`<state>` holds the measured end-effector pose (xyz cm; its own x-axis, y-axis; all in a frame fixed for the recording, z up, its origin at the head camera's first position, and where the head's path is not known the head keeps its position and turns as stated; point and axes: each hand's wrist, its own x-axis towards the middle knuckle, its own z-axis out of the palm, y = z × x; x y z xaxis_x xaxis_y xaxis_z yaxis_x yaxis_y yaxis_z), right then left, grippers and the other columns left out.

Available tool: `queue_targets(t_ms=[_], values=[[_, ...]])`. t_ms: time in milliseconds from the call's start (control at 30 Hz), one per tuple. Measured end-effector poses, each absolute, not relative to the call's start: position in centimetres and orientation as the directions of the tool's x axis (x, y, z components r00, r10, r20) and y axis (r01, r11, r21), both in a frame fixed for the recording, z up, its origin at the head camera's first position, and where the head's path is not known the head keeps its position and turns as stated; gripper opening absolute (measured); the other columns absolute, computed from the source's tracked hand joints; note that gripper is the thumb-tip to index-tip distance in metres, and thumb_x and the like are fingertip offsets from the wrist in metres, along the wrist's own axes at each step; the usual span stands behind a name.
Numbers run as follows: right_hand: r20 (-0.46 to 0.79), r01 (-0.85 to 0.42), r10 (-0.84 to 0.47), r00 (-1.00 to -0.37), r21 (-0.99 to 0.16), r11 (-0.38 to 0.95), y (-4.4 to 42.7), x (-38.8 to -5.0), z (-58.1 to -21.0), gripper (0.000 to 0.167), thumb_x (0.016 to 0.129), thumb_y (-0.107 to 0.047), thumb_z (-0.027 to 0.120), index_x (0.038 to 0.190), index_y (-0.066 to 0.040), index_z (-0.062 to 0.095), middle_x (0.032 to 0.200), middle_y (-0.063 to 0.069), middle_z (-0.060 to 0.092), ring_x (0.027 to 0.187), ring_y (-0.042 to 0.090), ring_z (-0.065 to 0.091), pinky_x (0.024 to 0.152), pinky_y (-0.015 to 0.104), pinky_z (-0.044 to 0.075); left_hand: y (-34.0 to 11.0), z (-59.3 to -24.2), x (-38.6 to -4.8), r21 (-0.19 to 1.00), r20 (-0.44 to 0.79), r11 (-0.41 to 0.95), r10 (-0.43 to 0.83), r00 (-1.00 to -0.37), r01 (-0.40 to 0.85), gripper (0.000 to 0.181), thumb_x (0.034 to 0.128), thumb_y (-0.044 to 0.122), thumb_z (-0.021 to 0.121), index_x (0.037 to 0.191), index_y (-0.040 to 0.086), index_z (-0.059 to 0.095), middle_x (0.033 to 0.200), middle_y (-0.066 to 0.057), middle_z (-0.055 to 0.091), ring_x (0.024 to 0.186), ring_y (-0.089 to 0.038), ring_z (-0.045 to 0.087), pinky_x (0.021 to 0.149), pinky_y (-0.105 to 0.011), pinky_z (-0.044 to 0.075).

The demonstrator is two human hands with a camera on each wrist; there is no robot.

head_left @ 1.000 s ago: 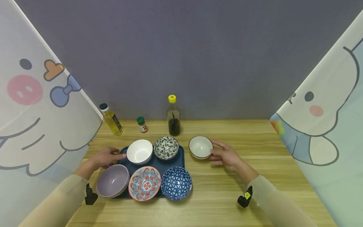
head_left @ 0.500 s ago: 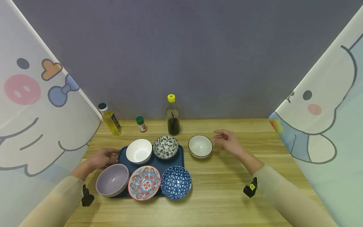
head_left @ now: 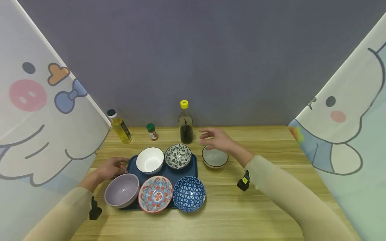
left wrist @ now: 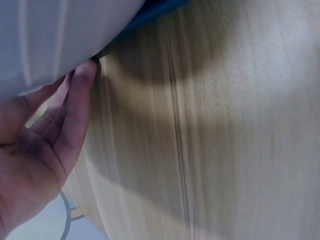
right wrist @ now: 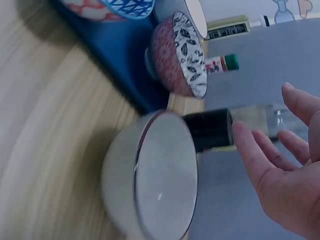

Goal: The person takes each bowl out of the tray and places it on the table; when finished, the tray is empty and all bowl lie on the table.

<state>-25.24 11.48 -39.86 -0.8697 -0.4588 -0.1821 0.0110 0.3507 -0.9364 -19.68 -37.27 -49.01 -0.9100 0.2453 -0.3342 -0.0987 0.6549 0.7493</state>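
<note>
My right hand point(head_left: 219, 140) hovers over a small off-white bowl with a dark rim point(head_left: 215, 160), its fingers spread and bent toward a yellow-capped bottle of dark liquid point(head_left: 186, 130). In the right wrist view the fingertips overlap the bottle point(right wrist: 210, 131); contact cannot be told. At the left edge of the dark blue tray point(head_left: 178, 172), behind a purple bowl point(head_left: 122, 191), is my left hand point(head_left: 111, 168). Its loosely bent fingers point(left wrist: 75, 115) reach the tray's edge beneath that bowl in the left wrist view; the bowl partly hides them.
Also on the tray are a white bowl point(head_left: 149, 161), a leaf-patterned bowl point(head_left: 178, 156), a red floral bowl point(head_left: 155, 194) and a blue triangle-patterned bowl point(head_left: 189, 194). An oil bottle point(head_left: 121, 129) and a green-capped spice jar point(head_left: 152, 132) stand near the back wall.
My right hand has let go of the off-white bowl, lifted, and moved left over it toward the dark bottle. The left hand has drawn its extended finger back from the white bowl.
</note>
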Motion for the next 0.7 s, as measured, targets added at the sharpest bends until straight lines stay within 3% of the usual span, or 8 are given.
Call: queue_targets(t_ms=[300,700], values=[[-0.218,-0.022,-0.525,-0.823,-0.911,0.412,7.7,-27.0,-41.1,0.069,0.095,-0.023,0.075,0.155,-0.007,0.044,0.144,0.025,0.055,0.121,0.032,0.063,0.101,0.056,0.051,-36.7,-48.8,-19.2,0.756,-0.307,0.647,0.221,-0.926,-0.097,0.051,0.0891,-0.009,0.063,0.137,-0.018,0.049,0.088,-0.013,0.069,0.074,-0.018,0.065,0.061,-0.030,0.054],[-0.341,0.034,-0.555,-0.759,-0.871,0.489,5.1,-28.2,-42.6,0.071,0.095,-0.022,0.075,0.155,-0.003,0.041,0.144,0.023,0.052,0.120,0.031,0.064,0.097,0.047,0.055,-36.6,-49.0,-19.1,0.779,-0.296,0.618,0.210,-0.932,-0.108,0.049,0.0878,-0.013,0.059,0.135,-0.020,0.049,0.086,-0.013,0.069,0.075,-0.016,0.064,0.060,-0.028,0.052]])
